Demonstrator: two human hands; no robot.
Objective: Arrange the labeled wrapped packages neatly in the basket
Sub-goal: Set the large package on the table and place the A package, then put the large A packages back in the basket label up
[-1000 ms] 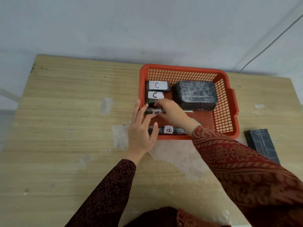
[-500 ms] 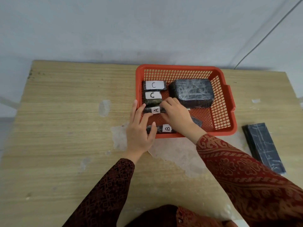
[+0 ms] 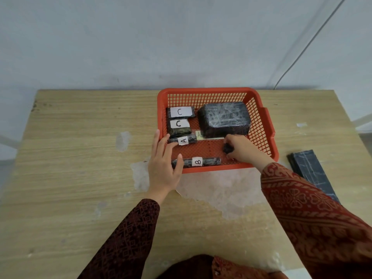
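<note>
Left hand (image 3: pixel 164 170) lies open on basket (image 3: pixel 261 125); right hand (image 3: pixel 242 149) pinches a small, likely light, slippery-wrapped package (image 3: pixel 227 148) by its end.

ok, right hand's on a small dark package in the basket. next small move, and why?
Probably lift it and set it in the open floor strip between package A and package B. The right hand is closed around the small dark package, which lies askew beside the tidy left column of the basket.
</note>
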